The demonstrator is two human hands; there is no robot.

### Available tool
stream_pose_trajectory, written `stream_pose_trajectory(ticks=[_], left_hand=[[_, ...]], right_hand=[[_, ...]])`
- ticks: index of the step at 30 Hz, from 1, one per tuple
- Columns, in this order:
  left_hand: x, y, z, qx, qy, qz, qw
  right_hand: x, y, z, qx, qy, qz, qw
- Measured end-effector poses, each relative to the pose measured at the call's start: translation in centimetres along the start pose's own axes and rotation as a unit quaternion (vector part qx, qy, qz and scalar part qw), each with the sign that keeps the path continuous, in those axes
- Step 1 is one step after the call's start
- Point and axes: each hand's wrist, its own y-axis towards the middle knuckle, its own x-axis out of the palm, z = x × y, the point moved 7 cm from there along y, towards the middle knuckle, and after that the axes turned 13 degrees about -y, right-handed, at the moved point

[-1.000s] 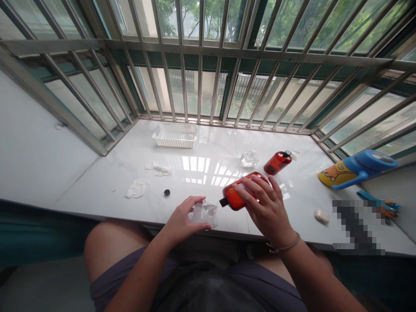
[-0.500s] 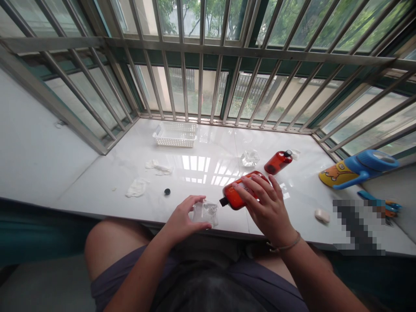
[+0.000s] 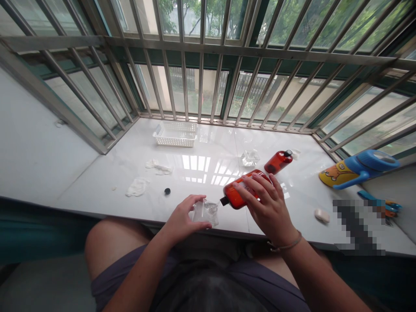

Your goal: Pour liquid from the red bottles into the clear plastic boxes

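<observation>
My right hand (image 3: 264, 203) grips a red-orange bottle (image 3: 238, 193), tipped on its side with its black neck toward the left. From the neck a thin clear stream runs into a small transparent container (image 3: 208, 212). Thumb and fingers of my left hand (image 3: 185, 216) hold that container from its left side, close to the counter's front edge. A black cap (image 3: 167, 191) lies on the counter to the left of it. Behind the tipped bottle stands a second red bottle (image 3: 278, 162), with a clear glass dish (image 3: 250, 158) beside it.
On the white counter (image 3: 201, 186) are crumpled tissues (image 3: 138, 187) at left and a white perforated basket (image 3: 175, 135) at the back. To the right lie a blue-yellow flask (image 3: 357, 168), a pale bar (image 3: 322, 216) and blue-orange tools (image 3: 383, 203). Metal window bars (image 3: 201, 86) close off the back.
Both hands stay nearly where they were. The tipped bottle has shifted very slightly, and the liquid stream at its neck shows more clearly.
</observation>
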Motion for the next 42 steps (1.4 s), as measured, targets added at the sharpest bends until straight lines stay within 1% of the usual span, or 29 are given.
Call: stream_pose_trajectory(ticks=[6,22,29,42], left_hand=[[0.04,-0.02,-0.12,-0.009,-0.007,-0.005,1.0],[0.18,-0.04,0.05,-0.006,-0.012,-0.005,1.0],[0.16,-0.06,0.15,-0.006,-0.012,-0.002,1.0],[0.28,0.03,0.08,-0.006,-0.014,-0.004,1.0]], right_hand=[[-0.1,0.13,-0.01,-0.004,-0.004,0.001,1.0],[-0.12,0.48,-0.25,-0.033,-0.009,-0.003,0.999],[0.15,0.45,-0.15,-0.028,-0.005,-0.015,0.999],[-0.21,0.68,-0.5,-0.06,-0.015,0.003,0.998]])
